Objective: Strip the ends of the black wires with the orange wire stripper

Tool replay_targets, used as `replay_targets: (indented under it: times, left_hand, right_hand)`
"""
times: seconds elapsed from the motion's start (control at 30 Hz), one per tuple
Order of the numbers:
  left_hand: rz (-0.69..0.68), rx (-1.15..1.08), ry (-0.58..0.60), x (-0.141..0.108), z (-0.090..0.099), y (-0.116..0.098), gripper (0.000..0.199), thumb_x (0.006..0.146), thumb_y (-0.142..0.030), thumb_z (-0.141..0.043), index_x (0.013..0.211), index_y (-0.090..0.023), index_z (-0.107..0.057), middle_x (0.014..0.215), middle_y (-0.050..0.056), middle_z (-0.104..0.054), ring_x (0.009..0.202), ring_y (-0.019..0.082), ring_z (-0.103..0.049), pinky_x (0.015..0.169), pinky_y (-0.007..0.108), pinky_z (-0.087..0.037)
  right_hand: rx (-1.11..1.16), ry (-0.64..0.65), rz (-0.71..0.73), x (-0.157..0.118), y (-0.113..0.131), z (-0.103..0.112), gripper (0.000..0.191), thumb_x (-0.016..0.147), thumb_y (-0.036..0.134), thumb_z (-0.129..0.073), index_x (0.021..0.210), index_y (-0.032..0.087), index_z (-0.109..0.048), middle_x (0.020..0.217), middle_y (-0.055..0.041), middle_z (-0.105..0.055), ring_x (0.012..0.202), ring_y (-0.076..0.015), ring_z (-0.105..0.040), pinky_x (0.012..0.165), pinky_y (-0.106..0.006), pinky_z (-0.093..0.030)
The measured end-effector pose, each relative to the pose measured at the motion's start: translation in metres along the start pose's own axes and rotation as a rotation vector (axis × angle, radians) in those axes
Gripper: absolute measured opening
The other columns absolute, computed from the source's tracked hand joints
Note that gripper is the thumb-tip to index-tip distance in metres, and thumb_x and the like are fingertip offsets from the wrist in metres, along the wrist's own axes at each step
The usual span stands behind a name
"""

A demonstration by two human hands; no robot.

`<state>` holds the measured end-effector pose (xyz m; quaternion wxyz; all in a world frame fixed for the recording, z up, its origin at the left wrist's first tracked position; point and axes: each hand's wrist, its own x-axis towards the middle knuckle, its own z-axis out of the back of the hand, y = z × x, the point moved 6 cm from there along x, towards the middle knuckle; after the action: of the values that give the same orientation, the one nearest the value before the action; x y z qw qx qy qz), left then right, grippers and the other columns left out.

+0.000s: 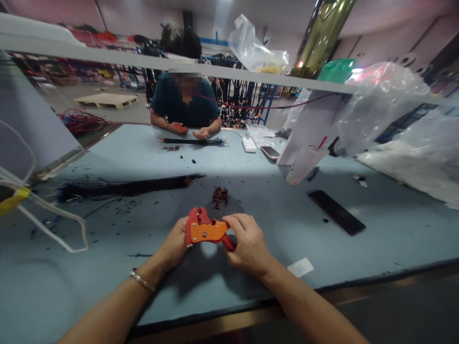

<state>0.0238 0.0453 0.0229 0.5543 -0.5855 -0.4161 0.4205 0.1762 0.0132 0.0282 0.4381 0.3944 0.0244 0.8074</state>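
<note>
A red and orange wire stripper [208,231] is held over the table in front of me. My right hand [249,243] is closed round its red handles. At the jaw end, my left hand [176,246] is closed against the tool's red head. The head covers most of those fingers, and whatever they may pinch is hidden. Just beyond the tool lies a small heap of dark clippings with copper-coloured ends [220,196]. A long bundle of black wires [132,187] stretches across the table to the left. One short blue-tipped wire [140,255] rests near my left forearm.
Across the table [265,296] a co-worker [184,102] handles a red tool behind another wire bundle [193,142]. To the right are a black phone [336,211], a plastic cup [304,165] and a white label [300,267]. White cable [53,239] loops at left; a shelf [215,70] crosses above.
</note>
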Motion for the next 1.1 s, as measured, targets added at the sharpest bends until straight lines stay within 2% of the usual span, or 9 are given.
replay_targets:
  times: [0.3,0.53,0.63,0.8,0.93,1.1]
  left_hand:
    - [-0.03,0.041,-0.014,0.0,-0.002,-0.008,0.03,0.062,-0.043,-0.077,0.069,-0.015,-0.07,0.069,0.004,-0.069,0.066,0.018,-0.061,0.064,0.027,-0.051]
    - [-0.025,0.041,-0.03,0.002,0.004,0.01,0.026,0.068,-0.039,-0.075,0.077,-0.015,-0.071,0.081,0.005,-0.07,0.075,0.018,-0.059,0.072,0.027,-0.049]
    - [-0.023,0.042,-0.029,0.005,0.007,0.02,0.027,0.068,-0.04,-0.076,0.077,-0.015,-0.07,0.075,0.004,-0.068,0.071,0.017,-0.057,0.067,0.025,-0.046]
    - [-0.007,-0.029,-0.043,0.007,0.007,0.024,0.033,0.063,-0.045,-0.079,0.068,-0.015,-0.064,0.055,-0.001,-0.053,0.059,0.014,-0.047,0.056,0.022,-0.037]
    - [-0.005,-0.062,-0.04,0.008,0.006,0.022,0.036,0.063,-0.046,-0.078,0.067,-0.015,-0.061,0.054,-0.005,-0.046,0.052,0.009,-0.032,0.049,0.021,-0.027]
    - [0.048,-0.047,-0.04,0.009,0.008,0.031,0.03,0.068,-0.041,-0.074,0.068,-0.015,-0.061,0.052,-0.006,-0.037,0.051,0.008,-0.023,0.048,0.021,-0.019]
  right_hand:
    - [-0.021,-0.006,0.026,0.001,0.002,0.001,0.043,0.063,0.016,-0.055,0.106,0.015,-0.057,0.098,-0.0123,-0.063,0.088,-0.027,-0.056,0.077,-0.04,-0.042]
    - [-0.058,0.047,0.027,0.002,-0.001,-0.004,0.035,0.067,0.019,-0.055,0.102,0.013,-0.06,0.091,-0.0116,-0.064,0.081,-0.0251,-0.056,0.074,-0.037,-0.044]
    - [-0.104,0.102,0.002,0.003,-0.005,-0.009,0.03,0.067,0.02,-0.054,0.096,0.015,-0.061,0.084,-0.0091,-0.063,0.072,-0.0228,-0.055,0.068,-0.034,-0.043]
    - [-0.136,0.155,-0.027,0.004,-0.011,-0.016,0.028,0.065,0.021,-0.053,0.091,0.017,-0.062,0.078,-0.006,-0.064,0.066,-0.0201,-0.056,0.062,-0.031,-0.041]
    - [-0.134,0.192,-0.04,0.005,-0.013,-0.018,0.028,0.064,0.021,-0.053,0.09,0.018,-0.061,0.077,-0.0045,-0.065,0.065,-0.0187,-0.058,0.06,-0.028,-0.04]
    - [-0.145,0.237,-0.067,0.005,-0.014,-0.021,0.021,0.066,0.022,-0.054,0.087,0.02,-0.058,0.077,-0.0035,-0.066,0.064,-0.0177,-0.059,0.058,-0.026,-0.038]
